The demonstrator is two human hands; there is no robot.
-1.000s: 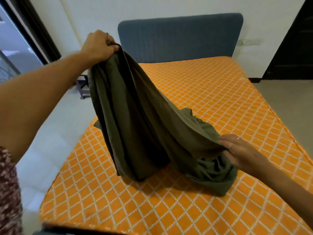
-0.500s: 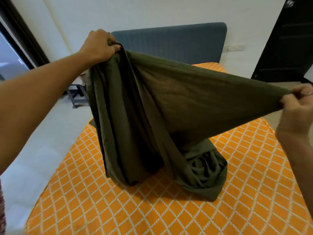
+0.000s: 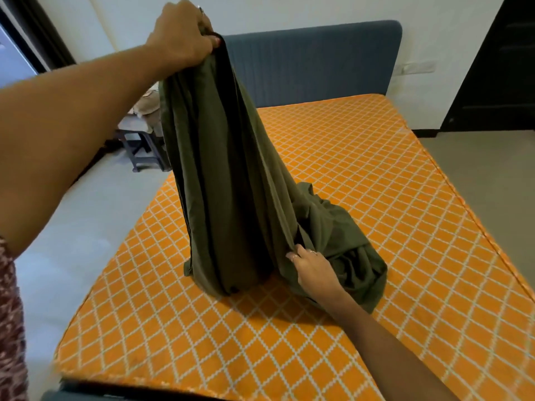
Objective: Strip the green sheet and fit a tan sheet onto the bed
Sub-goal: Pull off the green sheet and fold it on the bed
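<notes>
The green sheet (image 3: 231, 180) hangs in a long bunch over the bare mattress (image 3: 376, 198), which is orange with a white diamond pattern. My left hand (image 3: 182, 36) holds its gathered top edge high in front of the blue headboard (image 3: 318, 59). The sheet's lower end lies crumpled on the mattress. My right hand (image 3: 311, 267) is down at that crumpled part, fingers pinching a fold of the green cloth. No tan sheet is in view.
A small dark stool (image 3: 142, 149) with pale cloth on it stands on the grey floor (image 3: 95, 215) left of the bed. A dark door (image 3: 498, 68) is at the far right. A window frame (image 3: 31, 33) runs along the left wall.
My right hand has dropped from its raised, stretched-out grip at the right down to the crumpled sheet on the mattress. My left hand has lifted the top edge higher. The sheet now hangs narrow.
</notes>
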